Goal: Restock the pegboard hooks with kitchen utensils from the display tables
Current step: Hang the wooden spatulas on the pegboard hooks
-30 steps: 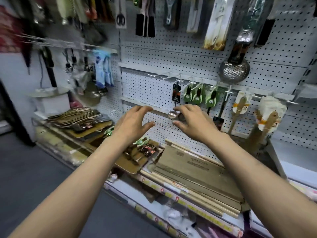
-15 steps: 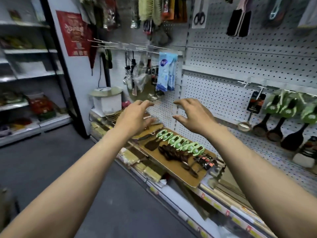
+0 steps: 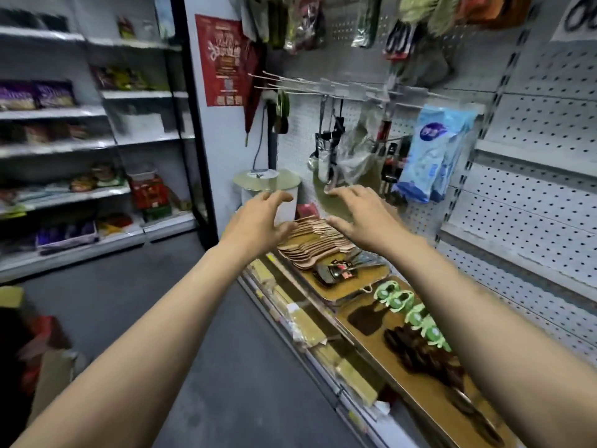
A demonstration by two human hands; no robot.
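Both hands are out in front and neither has hold of anything: the left hand (image 3: pixel 258 218) spreads with fingers loosely bent and thumb apart, the right hand (image 3: pixel 365 218) mirrors it, palm down, fingers splayed and slightly hooked. Between and just beyond them a fanned stack of wooden spoons (image 3: pixel 310 244) lies on a wooden tray (image 3: pixel 355 286) on the display shelf, and the two hands hover right above that stack, not clearly touching it. Beside the spoons, on the same tray, sits a small dark packaged utensil with a red label (image 3: pixel 336 271). Nearer along the shelf, a second wooden tray (image 3: pixel 403 376) carries a row of green-handled utensils (image 3: pixel 416 315) with dark heads, partly hidden under the right forearm. Up behind, the white pegboard (image 3: pixel 533 202) runs along the wall; bare metal hooks (image 3: pixel 290 80) stick out from its rail, and blue packets (image 3: pixel 433 150) hang on it just past the right hand, next to some dark hanging tools too blurred to name. A round white bin with a pale lid (image 3: pixel 268 181) stands at the shelf's far end, and grocery shelves (image 3: pixel 80 150) fill the far left across the grey floor.
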